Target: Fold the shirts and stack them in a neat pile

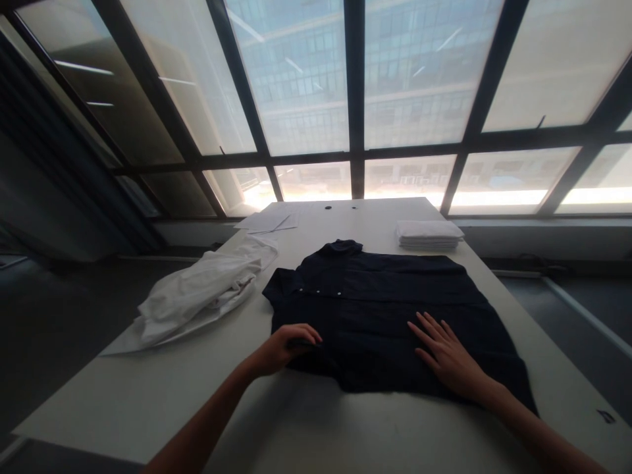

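A dark navy shirt [390,283] lies spread sideways across the white table [365,428]. Its collar end points left, and a short row of white buttons shows near the collar. My left hand [291,345] is closed on the near left part of the shirt, fingers curled round the cloth. My right hand [447,352] rests flat on the shirt's near right part, fingers spread and holding nothing. The shirt's lower edge runs off to the right beneath my right forearm.
A crumpled white garment [197,296] lies on the table's left side. Behind it are white paper sheets [269,222]. A stack of folded white cloth [428,235] sits at the back right. A small dark mark [606,416] is near the right edge. Large windows stand beyond.
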`<state>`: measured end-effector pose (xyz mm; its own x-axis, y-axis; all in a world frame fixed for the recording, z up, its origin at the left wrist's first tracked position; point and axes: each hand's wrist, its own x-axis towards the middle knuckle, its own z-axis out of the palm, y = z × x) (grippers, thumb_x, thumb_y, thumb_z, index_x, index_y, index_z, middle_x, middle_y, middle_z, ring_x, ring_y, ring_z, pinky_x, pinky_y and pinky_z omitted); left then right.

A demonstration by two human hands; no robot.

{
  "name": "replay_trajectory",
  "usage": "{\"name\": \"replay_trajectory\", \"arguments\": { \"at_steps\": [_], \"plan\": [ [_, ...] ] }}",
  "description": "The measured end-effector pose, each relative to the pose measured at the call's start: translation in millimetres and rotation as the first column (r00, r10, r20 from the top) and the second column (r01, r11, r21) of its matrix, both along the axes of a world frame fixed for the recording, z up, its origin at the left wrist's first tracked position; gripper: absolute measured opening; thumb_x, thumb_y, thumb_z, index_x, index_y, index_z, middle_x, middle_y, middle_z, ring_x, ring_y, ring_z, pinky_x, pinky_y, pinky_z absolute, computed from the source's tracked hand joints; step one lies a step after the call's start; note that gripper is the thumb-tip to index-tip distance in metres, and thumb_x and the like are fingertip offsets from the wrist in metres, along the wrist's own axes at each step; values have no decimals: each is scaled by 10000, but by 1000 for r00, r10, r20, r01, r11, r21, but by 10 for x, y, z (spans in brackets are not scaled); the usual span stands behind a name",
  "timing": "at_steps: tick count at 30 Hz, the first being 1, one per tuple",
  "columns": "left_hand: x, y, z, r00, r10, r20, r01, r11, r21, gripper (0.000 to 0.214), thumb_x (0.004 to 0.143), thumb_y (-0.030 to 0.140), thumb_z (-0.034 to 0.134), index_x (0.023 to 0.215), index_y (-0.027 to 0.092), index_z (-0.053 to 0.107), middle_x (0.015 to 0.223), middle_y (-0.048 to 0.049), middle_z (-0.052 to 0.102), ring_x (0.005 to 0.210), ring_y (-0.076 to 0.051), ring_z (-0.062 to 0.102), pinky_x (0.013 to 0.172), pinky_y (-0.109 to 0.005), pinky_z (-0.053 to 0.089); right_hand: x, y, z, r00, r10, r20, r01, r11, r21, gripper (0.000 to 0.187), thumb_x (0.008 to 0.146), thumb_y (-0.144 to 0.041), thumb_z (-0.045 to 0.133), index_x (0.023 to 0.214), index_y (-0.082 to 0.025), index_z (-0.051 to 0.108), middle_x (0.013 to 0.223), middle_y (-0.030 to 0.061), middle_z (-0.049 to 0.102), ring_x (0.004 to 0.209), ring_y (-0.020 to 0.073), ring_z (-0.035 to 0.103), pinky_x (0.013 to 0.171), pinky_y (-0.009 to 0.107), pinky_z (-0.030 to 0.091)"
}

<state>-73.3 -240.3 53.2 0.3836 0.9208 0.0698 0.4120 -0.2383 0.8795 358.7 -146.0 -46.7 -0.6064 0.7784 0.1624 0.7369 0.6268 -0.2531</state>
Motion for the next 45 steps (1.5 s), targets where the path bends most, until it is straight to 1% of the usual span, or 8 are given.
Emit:
{"name": "replay_trajectory", "arguments": {
  "at_steps": [6, 12, 17, 21, 24, 29, 37, 45],
  "plan": [
    [-344, -473, 179, 973, -215, -85, 194, 959, -208, 179, 940, 222, 626, 1007, 223, 792, 1154, -97, 746, 1192, -273, 642, 1046, -416, 475, 14, -15, 16, 1000, -21, 20, 21, 999, -35, 617, 1010, -577, 391, 1575, -345, 308, 1667, 23, 201, 1532, 276, 153, 1233, 555, 164],
    [-536, -618, 462, 936, -145, -320, 46, 954, -297, 277, 990, 277, 528, 1100, 290, 782, 1154, -32, 754, 1131, -226, 679, 1016, -333, 495, -61, 27, 55, 998, -63, 24, 65, 995, -80, 584, 1009, -557, 393, 1531, -298, 430, 1648, 58, 271, 1527, 281, 186, 1227, 550, 185],
    [-286, -13, 340, 888, 187, -420, -202, 979, 10, 337, 991, 338, 507, 1249, 256, 708, 1250, -28, 717, 1152, -223, 663, 1037, -322, 477, -630, 89, 304, 992, -119, 28, 121, 987, -108, 569, 1028, -471, 353, 1529, -217, 441, 1649, 106, 264, 1534, 278, 159, 1223, 528, 183],
    [197, 735, -41, 860, 196, -472, -106, 972, 211, 410, 1009, 311, 450, 1354, 179, 629, 1421, -76, 606, 1328, -218, 546, 1161, -345, 367, -1329, 240, 447, 988, -147, 39, 151, 979, -135, 586, 1021, -403, 357, 1537, -132, 415, 1645, 154, 257, 1537, 307, 139, 1214, 544, 162],
    [548, 1207, -300, 741, 214, -637, -47, 962, 269, 457, 1013, 285, 440, 1428, 132, 553, 1528, -127, 483, 1425, -277, 431, 1195, -454, 310, -1778, 474, 476, 982, -188, 28, 190, 973, -131, 620, 1015, -364, 343, 1556, -59, 347, 1648, 187, 225, 1536, 325, 127, 1209, 558, 144],
    [804, 1652, -601, 632, 315, -708, -74, 934, 350, 493, 1037, 247, 342, 1513, 166, 440, 1607, -84, 366, 1497, -297, 296, 1202, -551, 258, -2126, 932, 394, 967, -255, 1, 253, 958, -133, 619, 1004, -304, 303, 1573, -59, 302, 1669, 165, 149, 1545, 297, 85, 1208, 558, 109],
    [656, 1720, -839, 649, 391, -653, -147, 906, 396, 478, 1025, 255, 362, 1485, 217, 488, 1588, -50, 405, 1489, -261, 321, 1210, -503, 263, -1906, 1399, 197, 956, -292, 13, 291, 945, -148, 731, 1026, -538, 194, 1590, -78, 259, 1669, 147, 173, 1543, 266, 98, 1220, 489, 42],
    [656, 1678, -772, 680, 392, -620, -189, 910, 368, 470, 1020, 266, 386, 1475, 237, 504, 1587, -44, 407, 1490, -265, 321, 1207, -507, 267, -923, 2029, 173, 857, -495, 140, 511, 850, -123, 719, 1021, -577, 186, 1609, -165, 229, 1686, 119, 129, 1543, 260, 68, 1213, 500, 50]
  ]
}}
